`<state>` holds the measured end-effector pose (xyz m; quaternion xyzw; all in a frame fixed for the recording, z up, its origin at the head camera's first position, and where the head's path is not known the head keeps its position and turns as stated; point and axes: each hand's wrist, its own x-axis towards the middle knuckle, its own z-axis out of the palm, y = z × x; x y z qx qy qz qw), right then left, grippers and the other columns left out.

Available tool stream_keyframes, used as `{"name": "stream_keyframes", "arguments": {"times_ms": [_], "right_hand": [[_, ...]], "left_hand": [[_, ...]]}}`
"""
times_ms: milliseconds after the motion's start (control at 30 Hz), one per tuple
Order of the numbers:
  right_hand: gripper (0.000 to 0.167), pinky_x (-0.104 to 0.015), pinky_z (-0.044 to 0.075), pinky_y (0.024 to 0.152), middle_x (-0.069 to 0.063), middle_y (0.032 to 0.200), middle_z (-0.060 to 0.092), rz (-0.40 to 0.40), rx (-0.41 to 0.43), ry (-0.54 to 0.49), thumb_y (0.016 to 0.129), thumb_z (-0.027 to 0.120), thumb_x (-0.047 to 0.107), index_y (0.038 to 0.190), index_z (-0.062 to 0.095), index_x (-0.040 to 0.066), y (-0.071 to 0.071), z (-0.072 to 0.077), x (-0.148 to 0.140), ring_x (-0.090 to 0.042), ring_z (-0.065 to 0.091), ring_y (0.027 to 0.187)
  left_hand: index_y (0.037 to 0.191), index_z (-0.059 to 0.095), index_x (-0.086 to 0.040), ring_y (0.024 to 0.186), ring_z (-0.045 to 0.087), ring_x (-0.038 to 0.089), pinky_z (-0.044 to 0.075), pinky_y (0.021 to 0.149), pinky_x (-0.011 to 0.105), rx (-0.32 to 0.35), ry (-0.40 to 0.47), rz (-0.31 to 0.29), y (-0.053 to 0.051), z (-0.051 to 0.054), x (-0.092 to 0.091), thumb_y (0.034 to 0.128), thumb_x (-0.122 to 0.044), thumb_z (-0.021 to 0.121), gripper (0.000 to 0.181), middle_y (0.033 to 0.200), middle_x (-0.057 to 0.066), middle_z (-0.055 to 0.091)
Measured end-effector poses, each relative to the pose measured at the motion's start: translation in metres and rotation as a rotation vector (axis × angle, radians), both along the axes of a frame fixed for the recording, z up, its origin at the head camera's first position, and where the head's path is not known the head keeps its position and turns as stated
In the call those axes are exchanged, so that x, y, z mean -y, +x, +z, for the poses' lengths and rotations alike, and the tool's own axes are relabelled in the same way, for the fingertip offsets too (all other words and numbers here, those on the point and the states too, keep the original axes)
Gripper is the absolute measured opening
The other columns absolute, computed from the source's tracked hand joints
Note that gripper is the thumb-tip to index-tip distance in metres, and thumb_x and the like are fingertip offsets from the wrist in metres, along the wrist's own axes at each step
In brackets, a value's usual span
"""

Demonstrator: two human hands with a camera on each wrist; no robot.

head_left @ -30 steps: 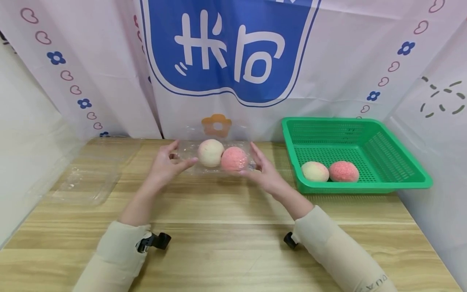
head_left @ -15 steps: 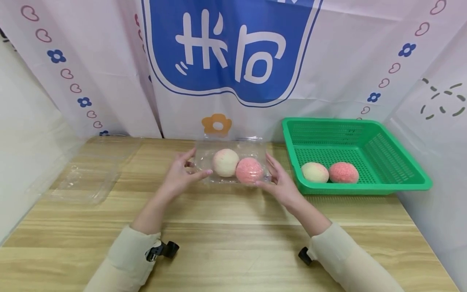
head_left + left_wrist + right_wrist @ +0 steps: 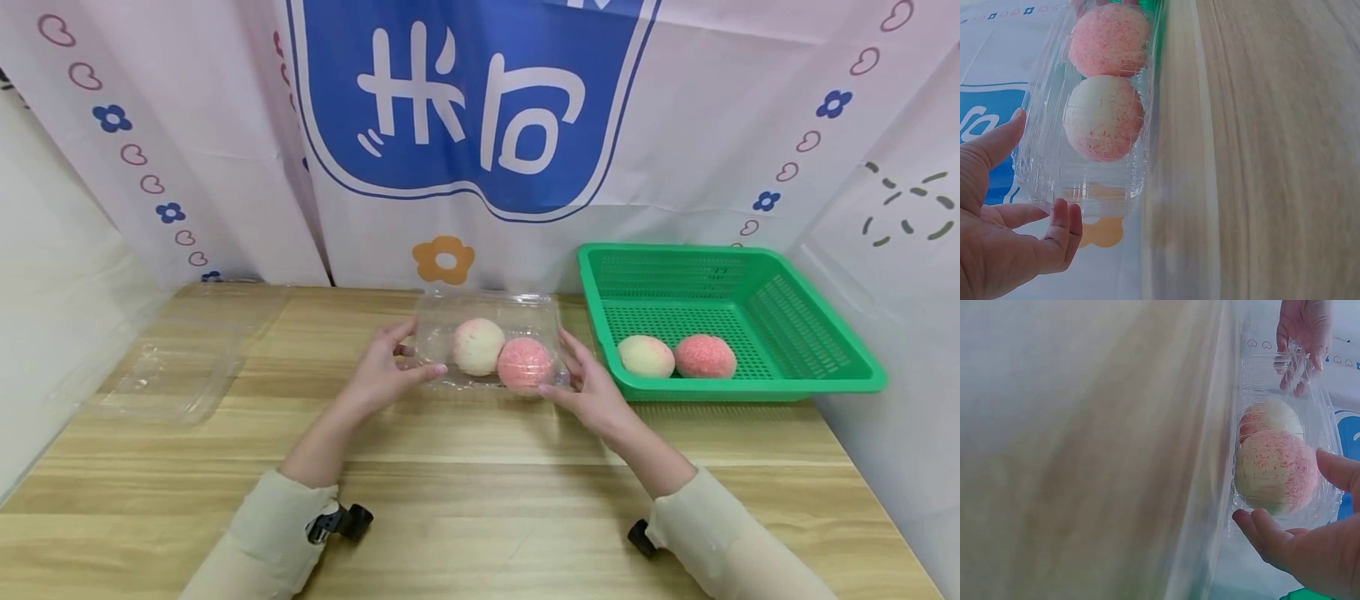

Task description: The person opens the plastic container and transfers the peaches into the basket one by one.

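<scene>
A clear plastic clamshell box point(image 3: 435, 321) holds two round, peach-like fruits, one cream with pink flecks point(image 3: 478, 347) and one pink point(image 3: 524, 365). My left hand point(image 3: 382, 367) grips the box's left end, its thumb in front and its other fingers behind. At the right end my right hand point(image 3: 596, 396) holds it in the same way. Clear plastic covers the fruits in the left wrist view, where the pink fruit point(image 3: 1110, 40) lies beyond the cream one point(image 3: 1104, 119). Whether the box touches the table cannot be told.
A green plastic basket point(image 3: 750, 386) stands at the back right with two more such fruits, one cream point(image 3: 647, 357) and one pink point(image 3: 706, 357). Another clear plastic box point(image 3: 168, 375), unfolded, lies at the left. A printed cloth point(image 3: 450, 212) hangs behind the wooden table point(image 3: 480, 517).
Both hands have moved the box with its two fruits to the right and nearer to me. The basket, its fruits and the other box have stayed in place.
</scene>
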<state>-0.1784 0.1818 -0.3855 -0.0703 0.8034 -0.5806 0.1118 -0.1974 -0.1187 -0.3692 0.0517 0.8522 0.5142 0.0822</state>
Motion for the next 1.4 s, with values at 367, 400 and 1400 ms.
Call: {"name": "stream_keyframes", "arguments": {"times_ms": [367,400,1400], "right_hand": [[0.089,-0.052,0.015,0.123,-0.018,0.166,0.012,-0.009,0.030,0.008,0.094,0.065,0.005,0.160,0.006,0.010,-0.007,-0.005,0.001,-0.036,0.015,0.152],[0.089,-0.052,0.015,0.123,-0.018,0.165,0.012,-0.009,0.029,0.013,0.094,0.065,0.005,0.160,0.006,0.010,-0.008,-0.005,0.001,-0.036,0.015,0.153],[0.067,-0.052,0.026,0.121,-0.011,0.158,0.038,0.377,-0.601,0.701,0.092,0.067,0.045,0.147,0.047,0.011,-0.035,0.039,0.109,-0.038,0.027,0.150]], "left_hand": [[0.158,0.024,-0.011,0.132,0.044,0.040,0.055,0.095,0.043,0.035,0.001,0.016,-0.004,-0.004,-0.001,0.0848,-0.024,0.080,0.093,0.152,0.019,0.032],[0.157,0.024,-0.010,0.131,0.044,0.040,0.055,0.094,0.042,0.034,0.004,0.015,-0.005,-0.004,-0.001,0.0850,-0.024,0.080,0.093,0.151,0.020,0.032],[0.148,0.034,0.006,0.105,0.062,0.025,0.053,0.090,0.035,0.172,0.023,-0.248,-0.007,-0.002,0.039,0.0934,-0.014,0.068,0.067,0.123,0.022,0.056]]}}
